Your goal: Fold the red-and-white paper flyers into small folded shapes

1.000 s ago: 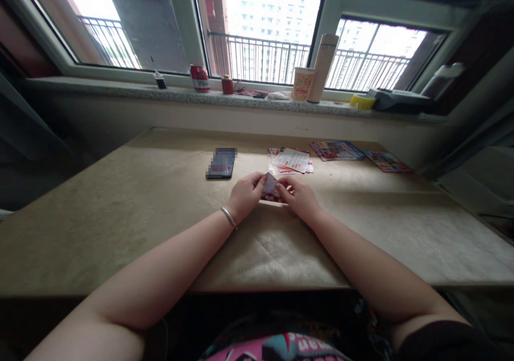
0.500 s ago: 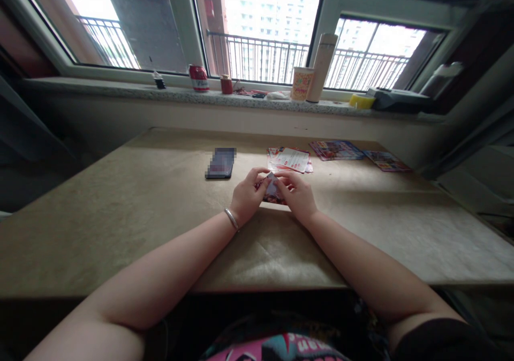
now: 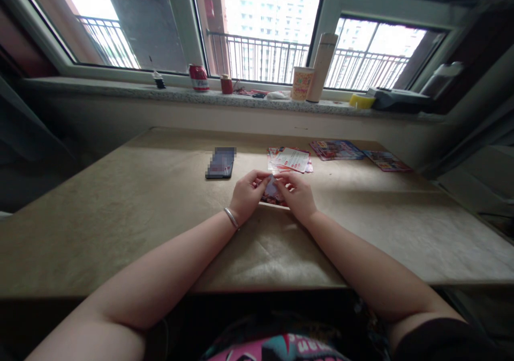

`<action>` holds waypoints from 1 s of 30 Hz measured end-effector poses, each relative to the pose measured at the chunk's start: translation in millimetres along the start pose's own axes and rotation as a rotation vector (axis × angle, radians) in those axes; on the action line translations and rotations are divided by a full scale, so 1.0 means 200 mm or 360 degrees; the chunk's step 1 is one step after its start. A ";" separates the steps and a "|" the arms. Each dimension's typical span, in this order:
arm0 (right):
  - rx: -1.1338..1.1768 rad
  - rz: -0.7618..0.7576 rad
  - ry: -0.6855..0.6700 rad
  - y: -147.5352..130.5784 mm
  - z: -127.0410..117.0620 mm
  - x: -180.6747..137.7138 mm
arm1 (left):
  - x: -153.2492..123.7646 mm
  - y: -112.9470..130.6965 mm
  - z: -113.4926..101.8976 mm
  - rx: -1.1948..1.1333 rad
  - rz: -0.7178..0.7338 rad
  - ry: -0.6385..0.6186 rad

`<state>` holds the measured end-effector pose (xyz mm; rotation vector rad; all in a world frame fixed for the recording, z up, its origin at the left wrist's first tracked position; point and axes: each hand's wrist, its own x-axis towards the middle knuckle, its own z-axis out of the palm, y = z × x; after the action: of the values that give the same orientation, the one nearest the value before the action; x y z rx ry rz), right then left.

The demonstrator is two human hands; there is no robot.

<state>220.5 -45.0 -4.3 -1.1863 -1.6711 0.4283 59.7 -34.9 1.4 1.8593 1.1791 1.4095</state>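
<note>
My left hand and my right hand meet near the middle of the tan table. Between their fingertips they pinch a small colourful card, which is held low over the table surface. The hands hide most of the card. A silver bracelet sits on my left wrist. Just beyond the hands lies a loose pile of red and white cards.
A dark phone lies flat to the left of the hands. More printed cards and a further set lie at the far right. The windowsill holds a red can, a paper cup and a tall flask.
The card was tipped up between my fingers half a second ago and now lies lower and flatter. Both hands have stayed in nearly the same spot.
</note>
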 end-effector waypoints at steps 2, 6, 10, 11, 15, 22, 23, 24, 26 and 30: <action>-0.0015 -0.0009 0.0003 0.00 0.00 0.00 | 0.00 0.00 0.00 -0.0017 -0.0011 0.0005; -0.0028 -0.0028 -0.0011 0.00 0.00 0.00 | 0.00 0.01 0.00 -0.0048 -0.0024 0.0013; 0.0005 -0.0073 0.0005 -0.02 0.00 0.01 | 0.00 0.02 0.00 -0.0013 -0.0018 0.0000; 0.0012 -0.0059 0.0014 -0.03 0.00 0.02 | 0.00 0.02 0.00 0.0005 -0.0005 -0.0009; 0.0066 -0.0001 0.0015 -0.04 0.01 0.03 | 0.00 0.01 -0.01 0.0061 0.0030 -0.0031; 0.0153 0.0009 -0.0008 -0.01 0.02 0.07 | 0.01 0.00 -0.02 0.0146 0.0044 -0.0039; 0.0138 0.0008 -0.0021 -0.01 0.02 0.08 | 0.01 0.00 -0.02 0.0158 0.0035 -0.0059; 0.0118 0.0016 -0.0040 -0.01 0.02 0.10 | 0.01 -0.01 -0.02 0.0170 0.0021 -0.0091; 0.0066 0.0089 -0.0142 -0.01 0.03 0.14 | 0.02 -0.02 -0.03 0.0222 -0.0009 -0.0166; 0.0020 0.0430 -0.0375 0.03 0.05 0.22 | 0.02 -0.02 -0.04 0.0644 0.0117 -0.0249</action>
<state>213.4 -2.0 10.3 -1.4022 -1.7066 0.7707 51.0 -30.1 2.5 2.2605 1.4055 1.0939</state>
